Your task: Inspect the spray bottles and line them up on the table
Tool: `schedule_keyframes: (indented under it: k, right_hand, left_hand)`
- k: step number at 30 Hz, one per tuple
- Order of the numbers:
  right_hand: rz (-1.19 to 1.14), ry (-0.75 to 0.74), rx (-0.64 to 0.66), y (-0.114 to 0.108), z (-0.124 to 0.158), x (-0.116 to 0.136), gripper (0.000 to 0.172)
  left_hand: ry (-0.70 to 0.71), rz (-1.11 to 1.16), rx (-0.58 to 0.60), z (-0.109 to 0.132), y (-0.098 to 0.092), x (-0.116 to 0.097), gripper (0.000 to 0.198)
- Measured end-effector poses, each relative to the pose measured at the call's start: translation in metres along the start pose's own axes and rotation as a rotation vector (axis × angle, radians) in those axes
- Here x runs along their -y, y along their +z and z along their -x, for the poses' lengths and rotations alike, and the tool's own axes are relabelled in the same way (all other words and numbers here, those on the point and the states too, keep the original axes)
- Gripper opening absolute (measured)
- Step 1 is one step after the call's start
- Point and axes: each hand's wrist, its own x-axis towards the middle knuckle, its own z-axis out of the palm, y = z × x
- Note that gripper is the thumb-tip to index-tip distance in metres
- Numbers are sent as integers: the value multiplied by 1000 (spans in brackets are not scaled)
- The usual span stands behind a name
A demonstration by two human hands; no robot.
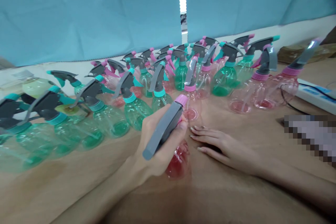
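Observation:
My left hand (154, 147) is wrapped round the neck of a pink spray bottle (178, 164), below its grey trigger head with a pink nozzle. The clear pink body shows under my fingers, low over the brown tabletop. To the right, my right hand (225, 145) lies with fingers stretched out beside that bottle and holds nothing. Just beyond my hands stand a pink bottle (191, 110) with a pink collar and a green bottle (160, 99) with a turquoise collar.
Several green bottles (110, 122) fill the left side. More bottles, green and pink, stand towards the back. On the right are pink bottles (240, 98), a white power strip (315, 96) with a black cable (291, 105), and a blurred-out object (312, 134). A blue curtain (91, 14) hangs behind.

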Motion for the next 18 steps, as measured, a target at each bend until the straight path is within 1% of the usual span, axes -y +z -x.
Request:
schedule_keyframes:
  k: [2,5,7,12,18]
  right_hand:
    - [-2,-4,-7,0,0,0,39]
    - [-19,-8,-22,0,0,0,38]
    - [-31,-6,-27,0,-1,1,38]
    - [-42,3,-26,-1,-2,2,38]
    - [-68,0,-39,-3,-3,4,38]
  left_hand:
    - [-23,10,-5,-1,1,0,8]
    - [-46,-10,-50,-3,3,-1,12]
    - [-45,-10,-66,-4,4,-1,11]
    - [-50,10,-60,-2,6,2,13]
    - [-24,11,-53,-1,6,1,8]
